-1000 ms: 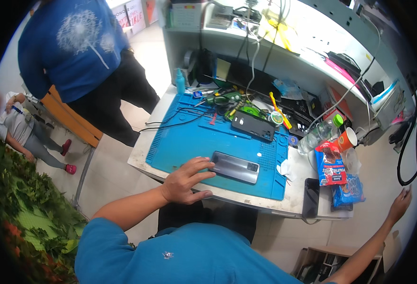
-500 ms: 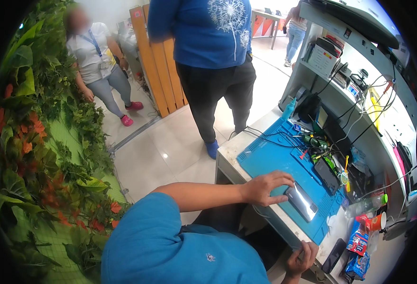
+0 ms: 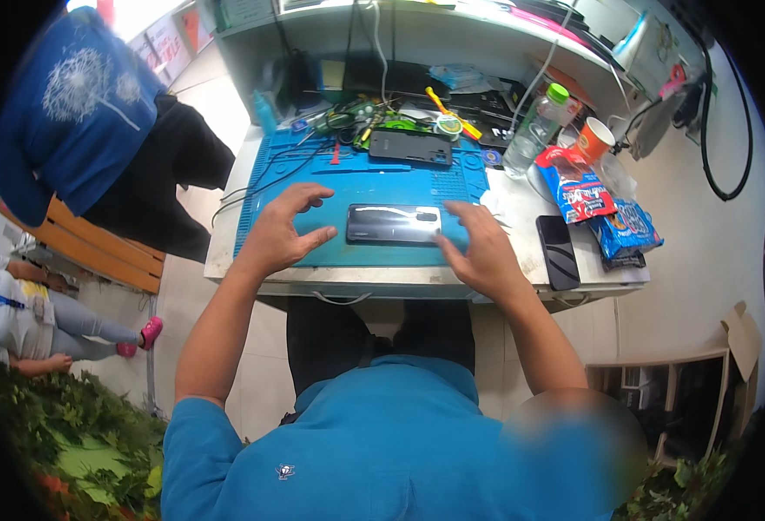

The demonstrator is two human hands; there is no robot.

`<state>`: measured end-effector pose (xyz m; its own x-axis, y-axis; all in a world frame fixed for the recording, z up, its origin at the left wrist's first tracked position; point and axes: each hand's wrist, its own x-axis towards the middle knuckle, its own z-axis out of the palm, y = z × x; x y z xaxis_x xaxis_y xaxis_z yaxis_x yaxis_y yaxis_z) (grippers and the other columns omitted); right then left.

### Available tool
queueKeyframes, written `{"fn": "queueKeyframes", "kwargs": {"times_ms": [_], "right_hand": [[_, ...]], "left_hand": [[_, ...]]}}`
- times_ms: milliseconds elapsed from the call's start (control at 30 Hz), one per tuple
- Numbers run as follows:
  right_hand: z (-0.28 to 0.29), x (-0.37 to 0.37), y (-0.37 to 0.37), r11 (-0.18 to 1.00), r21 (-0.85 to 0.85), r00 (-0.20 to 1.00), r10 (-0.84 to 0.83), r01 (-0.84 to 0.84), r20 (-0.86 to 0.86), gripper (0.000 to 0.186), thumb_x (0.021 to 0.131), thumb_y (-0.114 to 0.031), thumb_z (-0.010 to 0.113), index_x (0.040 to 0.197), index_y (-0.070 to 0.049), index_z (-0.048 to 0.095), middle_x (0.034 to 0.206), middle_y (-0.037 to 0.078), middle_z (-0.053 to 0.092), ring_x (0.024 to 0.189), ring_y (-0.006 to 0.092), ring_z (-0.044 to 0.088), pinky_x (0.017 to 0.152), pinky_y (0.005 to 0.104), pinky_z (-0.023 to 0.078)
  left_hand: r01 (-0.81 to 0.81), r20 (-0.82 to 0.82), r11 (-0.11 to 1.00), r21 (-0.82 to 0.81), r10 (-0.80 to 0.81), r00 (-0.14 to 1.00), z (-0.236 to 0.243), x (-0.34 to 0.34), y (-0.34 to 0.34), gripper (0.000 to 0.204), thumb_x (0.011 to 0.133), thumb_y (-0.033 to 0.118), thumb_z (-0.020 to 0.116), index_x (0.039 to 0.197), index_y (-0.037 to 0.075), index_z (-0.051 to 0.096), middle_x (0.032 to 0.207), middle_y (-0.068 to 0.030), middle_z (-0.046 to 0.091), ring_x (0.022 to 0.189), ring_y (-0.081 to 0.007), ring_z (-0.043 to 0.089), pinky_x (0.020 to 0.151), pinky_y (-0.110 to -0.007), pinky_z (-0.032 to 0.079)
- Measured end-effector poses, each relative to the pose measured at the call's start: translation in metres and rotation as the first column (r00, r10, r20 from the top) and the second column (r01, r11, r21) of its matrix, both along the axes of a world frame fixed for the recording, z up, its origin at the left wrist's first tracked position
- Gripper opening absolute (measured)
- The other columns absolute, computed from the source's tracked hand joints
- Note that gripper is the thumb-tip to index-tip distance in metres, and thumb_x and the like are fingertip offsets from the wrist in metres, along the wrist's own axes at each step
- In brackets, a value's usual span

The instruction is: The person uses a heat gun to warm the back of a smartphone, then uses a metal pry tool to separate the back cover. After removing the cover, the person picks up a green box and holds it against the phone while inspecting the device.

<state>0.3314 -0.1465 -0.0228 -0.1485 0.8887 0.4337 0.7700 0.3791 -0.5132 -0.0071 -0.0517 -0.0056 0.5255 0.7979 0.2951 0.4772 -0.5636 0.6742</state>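
A shiny silver-grey smartphone [image 3: 394,225] lies flat, its camera side up, on a blue repair mat [image 3: 300,187]. Just off its left end hovers my left hand [image 3: 289,233], thumb and fingers apart, with nothing in it. At the phone's right end is my right hand [image 3: 484,246], its fingers spread and the thumb close to the phone's edge; whether it touches is hard to tell. Behind the phone, a dark phone frame [image 3: 410,147] rests on the mat, with a thin blue tool [image 3: 348,170] to its left.
Cables and tools [image 3: 356,122] crowd the back of the mat. On the right stand a plastic bottle [image 3: 537,130], an orange cup [image 3: 593,139] and snack packets [image 3: 578,185], with a black phone [image 3: 558,252] near the front edge. A person in blue [image 3: 96,113] stands at the left.
My view has swung round to face the bench. My left hand has come off the silver phone, and my right hand has moved from the bench's front edge to the phone's right end.
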Motion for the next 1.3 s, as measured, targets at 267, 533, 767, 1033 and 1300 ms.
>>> {"fn": "queueKeyframes", "kwargs": {"times_ms": [267, 533, 767, 1033, 1300], "right_hand": [[-0.038, -0.030, 0.019, 0.996, -0.032, 0.920, 0.088, -0.081, 0.381, 0.075, 0.108, -0.051, 0.053, 0.153, 0.008, 0.047, 0.161, 0.028, 0.046, 0.158, 0.0426, 0.033, 0.129, 0.0585, 0.023], [-0.046, -0.047, 0.014, 0.978, -0.062, 0.891, 0.207, -0.199, 0.405, 0.116, 0.095, -0.080, 0.051, 0.161, 0.013, 0.032, 0.168, 0.031, 0.034, 0.161, 0.0443, 0.025, 0.132, 0.0562, 0.017], [-0.042, -0.057, 0.016, 0.964, -0.103, 0.889, 0.267, -0.247, 0.372, 0.134, 0.085, -0.093, 0.049, 0.160, 0.016, 0.029, 0.168, 0.033, 0.032, 0.162, 0.0448, 0.023, 0.133, 0.0552, 0.015], [-0.038, -0.069, 0.026, 0.953, -0.095, 0.877, 0.303, -0.288, 0.374, 0.128, 0.085, -0.093, 0.046, 0.160, 0.010, 0.036, 0.167, 0.027, 0.037, 0.163, 0.0413, 0.021, 0.133, 0.0592, 0.009], [-0.034, -0.091, 0.038, 0.940, -0.112, 0.831, 0.338, -0.323, 0.442, 0.122, 0.092, -0.088, 0.044, 0.160, 0.012, 0.033, 0.167, 0.029, 0.037, 0.162, 0.0409, 0.022, 0.133, 0.0577, 0.011]], "left_hand": [[0.194, -0.549, 0.958, 0.209, -0.049, 0.834, -0.046, 0.055, -0.011, 0.090, 0.104, 0.056, 0.060, 0.165, -0.003, 0.031, 0.175, -0.0244, 0.024, 0.163, -0.0405, 0.022, 0.132, -0.051, 0.021], [0.232, -0.556, 0.947, 0.224, -0.072, 0.828, -0.052, 0.069, -0.023, 0.114, 0.096, 0.075, 0.059, 0.166, -0.008, 0.023, 0.176, -0.0273, 0.015, 0.165, -0.0439, 0.013, 0.132, -0.054, 0.018], [0.227, -0.586, 0.963, 0.143, -0.102, 0.804, -0.039, 0.051, -0.037, 0.109, 0.098, 0.069, 0.061, 0.167, -0.006, 0.022, 0.176, -0.0259, 0.017, 0.165, -0.0404, 0.014, 0.133, -0.052, 0.019], [0.121, -0.420, 0.991, 0.063, -0.084, 0.904, 0.025, 0.016, 0.008, 0.040, 0.097, 0.036, 0.077, 0.124, 0.007, 0.076, 0.131, -0.0158, 0.075, 0.116, -0.0354, 0.074, 0.105, -0.045, 0.056], [-0.167, -0.032, 0.957, 0.237, 0.179, 0.983, 0.026, 0.053, 0.157, 0.036, 0.094, 0.027, 0.079, 0.121, 0.003, 0.077, 0.117, -0.0180, 0.077, 0.108, -0.0375, 0.073, 0.096, -0.045, 0.056]]}}
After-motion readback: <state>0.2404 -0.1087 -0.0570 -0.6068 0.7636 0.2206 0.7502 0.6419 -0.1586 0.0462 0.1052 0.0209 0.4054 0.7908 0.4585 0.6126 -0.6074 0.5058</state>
